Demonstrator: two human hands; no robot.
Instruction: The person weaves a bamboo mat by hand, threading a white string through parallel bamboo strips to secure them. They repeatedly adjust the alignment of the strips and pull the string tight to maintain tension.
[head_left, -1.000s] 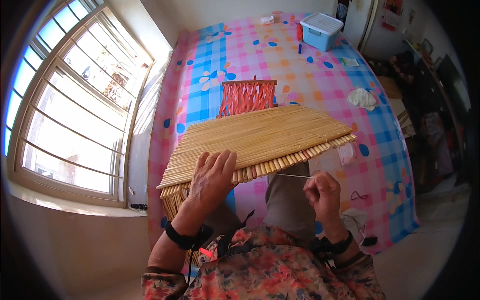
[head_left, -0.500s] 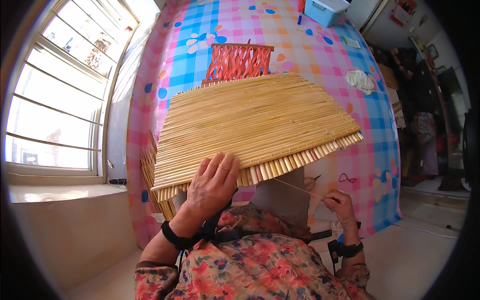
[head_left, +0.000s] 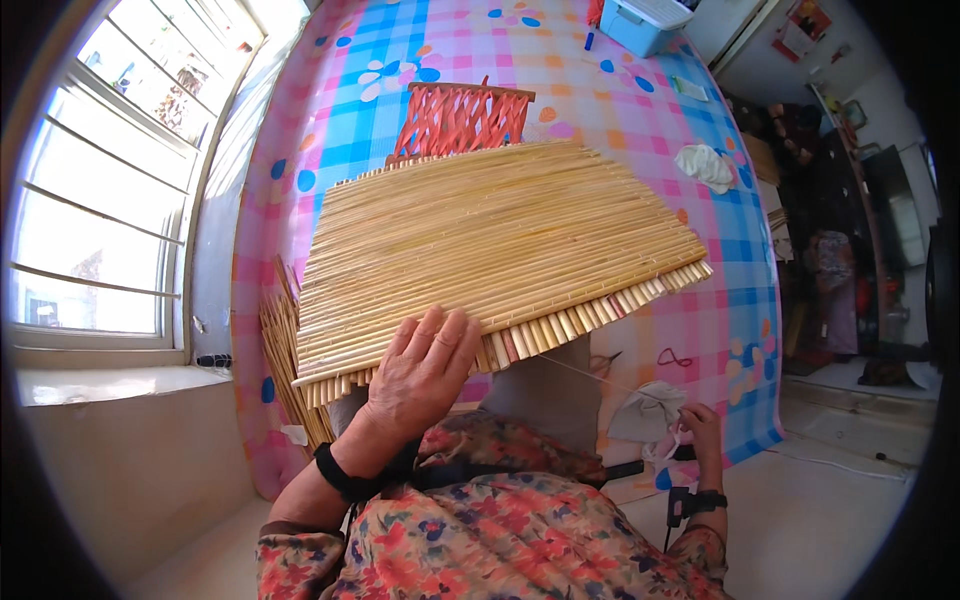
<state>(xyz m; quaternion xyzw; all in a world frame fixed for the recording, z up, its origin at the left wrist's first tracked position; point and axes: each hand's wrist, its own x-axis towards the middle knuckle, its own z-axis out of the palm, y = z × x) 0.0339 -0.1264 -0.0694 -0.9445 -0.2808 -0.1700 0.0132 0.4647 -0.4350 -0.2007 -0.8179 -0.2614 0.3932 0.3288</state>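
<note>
A wide mat of straw-coloured reeds (head_left: 500, 230), bound by rows of stitching, spreads in front of me, tilted over my lap. Its near edge is held by my left hand (head_left: 425, 370), fingers laid along the top and the thumb out of sight. Cut reed ends stick out under that edge. A thin thread (head_left: 590, 374) runs from the near edge to my right hand (head_left: 697, 422), which is closed in a pinch on it, out to the right. Any needle is too small to make out.
Beyond the mat stands a red woven-strap rack (head_left: 465, 118). Loose reeds (head_left: 290, 350) lie at the left by the windowsill (head_left: 120, 385). On the checked floor sheet (head_left: 660, 120) are a white cloth (head_left: 704, 167), scissors (head_left: 606, 362), a dark cord loop (head_left: 682, 357) and a blue box (head_left: 640, 25).
My right hand has moved slightly right and down, drawing the thread farther out. My left hand keeps its place on the mat. The whole view has shifted slightly.
</note>
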